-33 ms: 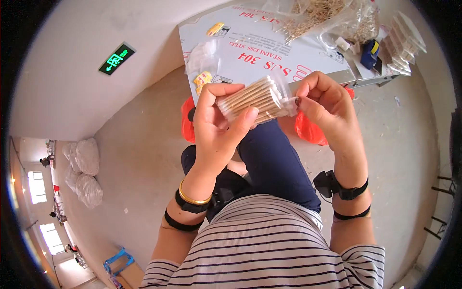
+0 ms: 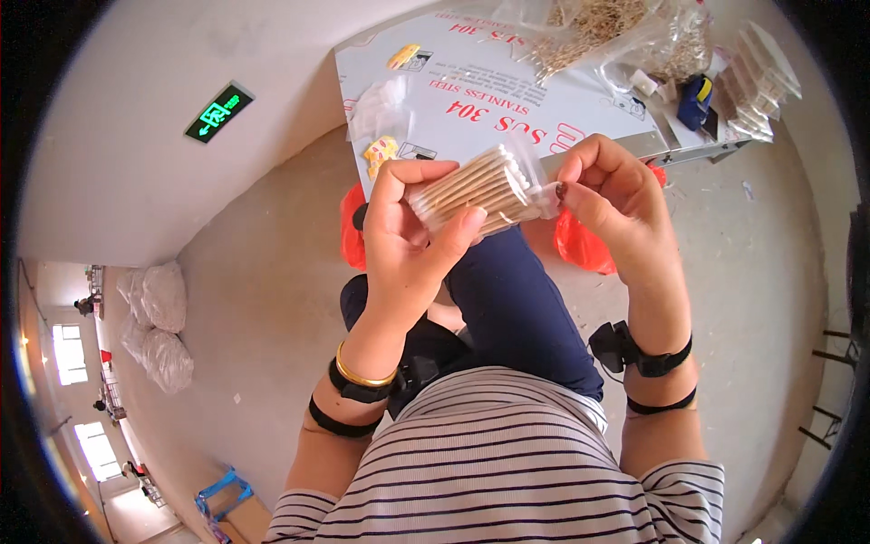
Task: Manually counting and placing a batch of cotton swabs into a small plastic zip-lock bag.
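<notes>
A clear plastic bag of cotton swabs [image 2: 476, 189] with wooden sticks and white tips is held up over my lap, in front of the table. My left hand [image 2: 408, 218] is wrapped round its left end, with the thumb across the front. At the bag's right end my right hand [image 2: 616, 195] pinches the plastic edge between thumb and forefinger. The swabs lie side by side, slanting up to the right. On the table, just beyond my left hand, are a stack of clear empty bags [image 2: 382, 107] and a yellow patterned piece [image 2: 381, 154].
The table [image 2: 494, 77] has a printed grey covering. At its far right are a large clear bag of loose swabs [image 2: 603, 36], a blue-and-yellow tool [image 2: 696, 102] and stacked packs [image 2: 757, 82]. Red bags [image 2: 580, 243] hang below the table edge. White sacks [image 2: 163, 317] stand at far left.
</notes>
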